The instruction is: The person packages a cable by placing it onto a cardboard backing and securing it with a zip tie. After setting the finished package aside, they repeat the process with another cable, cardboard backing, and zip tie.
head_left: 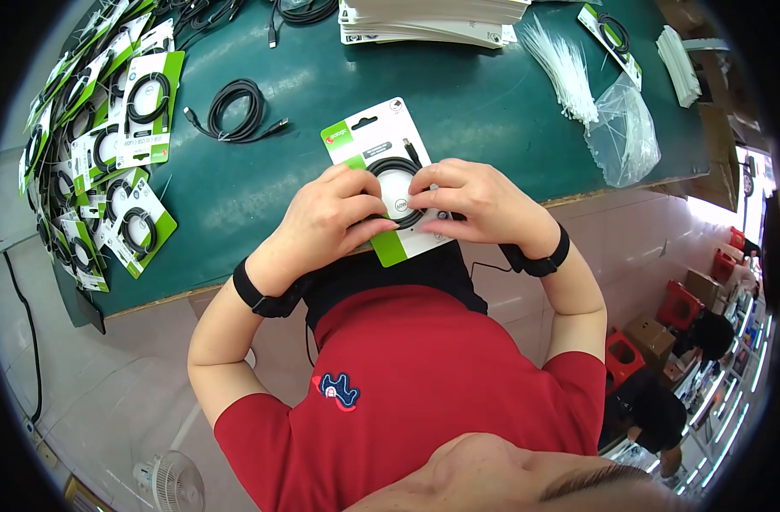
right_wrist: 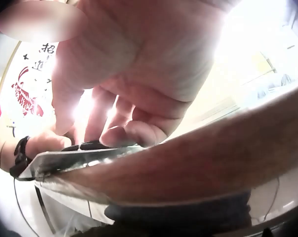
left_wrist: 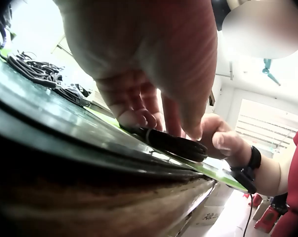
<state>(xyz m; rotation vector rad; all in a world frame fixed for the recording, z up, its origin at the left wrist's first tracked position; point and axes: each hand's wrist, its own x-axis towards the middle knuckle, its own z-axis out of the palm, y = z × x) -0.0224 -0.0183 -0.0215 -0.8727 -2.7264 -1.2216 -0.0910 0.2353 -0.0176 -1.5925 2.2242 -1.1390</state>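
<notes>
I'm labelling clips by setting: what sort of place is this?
Probably a packing workshop: on the green table are a pile of carded cables, a thick stack of flat cards, and a bunch of white cable ties.

Pale floor runs past the green worktop's near edge, white fan standing off the near-left corner! Red stools and cardboard boxes beyond the near-right, bright barred window, teal ceiling fan above!
</notes>
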